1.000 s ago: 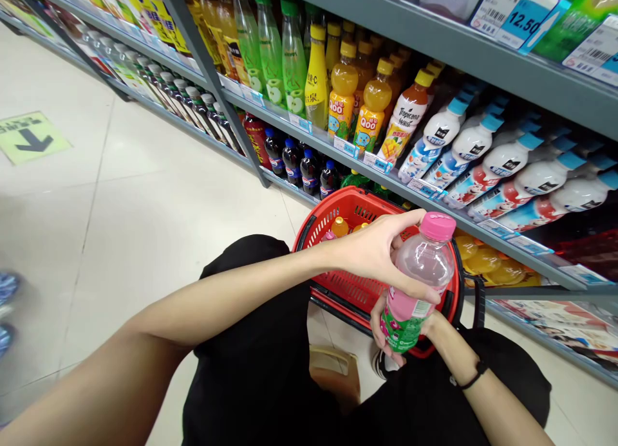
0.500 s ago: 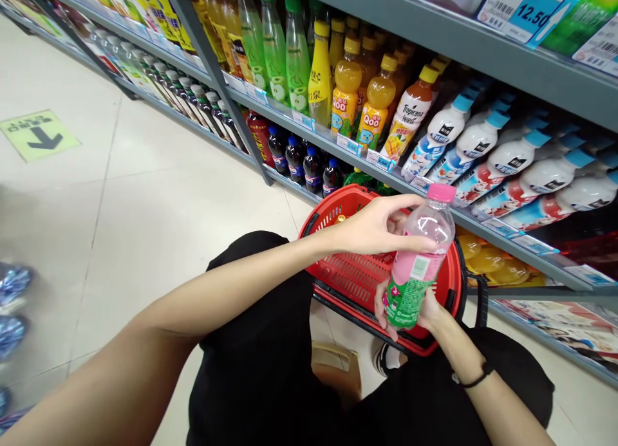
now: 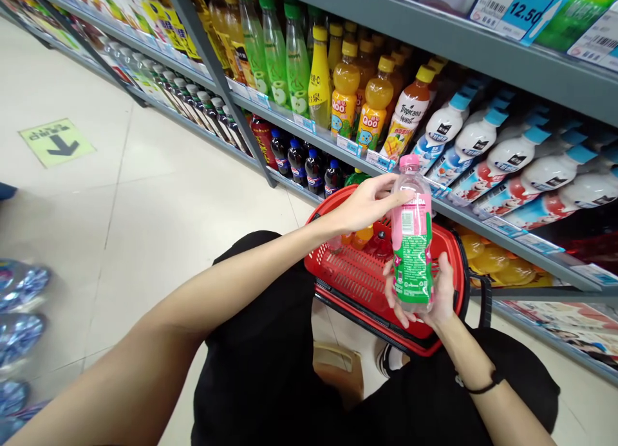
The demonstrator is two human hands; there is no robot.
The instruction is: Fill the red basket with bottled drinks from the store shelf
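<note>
Both hands are engaged on one item, a pink-capped bottle [image 3: 412,253], held above the right part of a red basket [image 3: 347,282]. The right hand [image 3: 440,299] is cupped around the bottle's foot, fingers on the left side and thumb standing apart on the right; it is judged to bear the weight. The left hand [image 3: 369,204] is bent about the upper body, thumb across the front, presumably to steady the item and control its facing. The bottle stands nearly upright with its barcode [image 3: 407,224] towards the wearer, an attitude that would suit inspection of the print.

The basket lies between the knees and the shelf [image 3: 492,224], apparently on the floor [image 3: 159,195]; placed so, it leaves both hands free. An orange bottle [image 3: 363,237] lies in its far part.

Condition of the item: cap [image 3: 409,163] seated, shoulder clear and glossy, label [image 3: 412,269] pink above and green below, with dense small text on the green. The text is too small to read. No dent or tear is apparent on the visible face. Fill level cannot be determined.
</note>
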